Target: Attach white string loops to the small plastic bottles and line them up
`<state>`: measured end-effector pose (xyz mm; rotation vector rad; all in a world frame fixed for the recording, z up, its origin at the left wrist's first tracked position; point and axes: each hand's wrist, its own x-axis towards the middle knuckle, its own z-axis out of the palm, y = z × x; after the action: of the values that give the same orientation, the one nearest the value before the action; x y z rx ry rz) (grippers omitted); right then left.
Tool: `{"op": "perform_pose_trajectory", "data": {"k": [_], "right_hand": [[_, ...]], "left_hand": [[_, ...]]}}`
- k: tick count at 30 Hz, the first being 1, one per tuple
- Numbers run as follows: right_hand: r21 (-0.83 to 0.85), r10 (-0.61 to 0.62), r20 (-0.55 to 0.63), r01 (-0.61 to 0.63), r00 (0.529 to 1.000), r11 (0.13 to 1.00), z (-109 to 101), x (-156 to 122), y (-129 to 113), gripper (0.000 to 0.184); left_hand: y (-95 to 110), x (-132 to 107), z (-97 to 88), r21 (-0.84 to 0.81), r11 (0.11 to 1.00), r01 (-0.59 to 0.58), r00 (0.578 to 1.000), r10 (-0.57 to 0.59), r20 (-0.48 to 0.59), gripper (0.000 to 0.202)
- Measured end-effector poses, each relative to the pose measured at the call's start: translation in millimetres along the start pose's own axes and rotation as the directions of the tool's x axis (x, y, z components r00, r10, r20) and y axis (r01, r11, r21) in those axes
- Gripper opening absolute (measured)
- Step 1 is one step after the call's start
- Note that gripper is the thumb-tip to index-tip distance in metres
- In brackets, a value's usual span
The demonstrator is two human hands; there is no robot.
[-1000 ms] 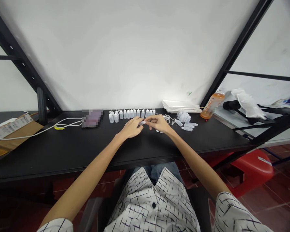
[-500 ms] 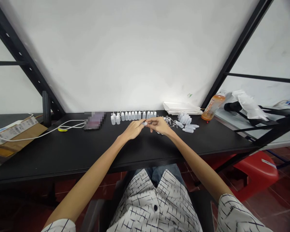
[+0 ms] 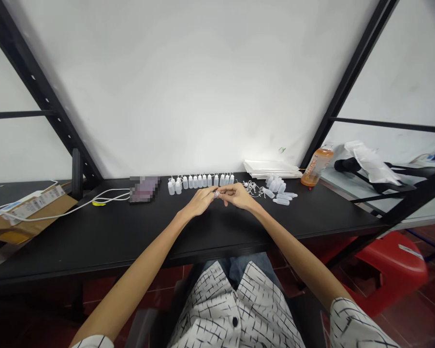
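Observation:
My left hand [image 3: 201, 200] is closed around a small translucent plastic bottle [image 3: 216, 194], mostly covered by the fingers. From the other side, the fingertips of my right hand [image 3: 239, 195] pinch at the bottle's top; whether a cap is between them is too small to tell. Behind both hands, a row of small capped squeeze bottles [image 3: 195, 181] stands upright along the wall. Just right of my right hand lies a tangle of white caps with thin straps [image 3: 253, 188]. Further right is a pile of bottles without caps [image 3: 276, 183], several of them lying flat.
A stack of white sheets or bags [image 3: 271, 169] lies against the wall, beside a tilted orange drink bottle [image 3: 316, 166]. To the left are a phone-like pixelated object [image 3: 144, 189], a white cable [image 3: 112, 192] and a cardboard package [image 3: 36, 212]. Black shelf posts flank the black table [image 3: 130, 237].
The whole view has shifted slightly, with the table appearing lower. My hands stay together on the small bottle, and my right fingers have changed position a little around its top.

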<state>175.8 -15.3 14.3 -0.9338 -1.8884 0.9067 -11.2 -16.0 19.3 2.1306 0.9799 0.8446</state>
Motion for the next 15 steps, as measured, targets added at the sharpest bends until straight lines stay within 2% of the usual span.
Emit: {"op": "perform_pose_trajectory", "data": {"k": [5,10,15], "right_hand": [[0.033,-0.006,-0.029,0.007,1.0,0.999,1.1,0.4,-3.4,0.038],[0.033,0.038,-0.048,-0.036,0.998,0.999,1.6,0.5,-5.4,0.036],[0.054,0.069,-0.03,-0.067,0.997,0.996,1.6,1.2,-5.0,0.036]], "left_hand": [[1.1,-0.5,0.9,0.079,0.996,-0.038,0.999,0.04,-0.021,0.032],[0.5,0.4,1.5,0.207,0.974,-0.09,0.996,0.094,-0.012,0.036],[-6.6,3.5,2.7,0.281,0.958,-0.061,0.997,0.072,-0.029,0.042]]}}
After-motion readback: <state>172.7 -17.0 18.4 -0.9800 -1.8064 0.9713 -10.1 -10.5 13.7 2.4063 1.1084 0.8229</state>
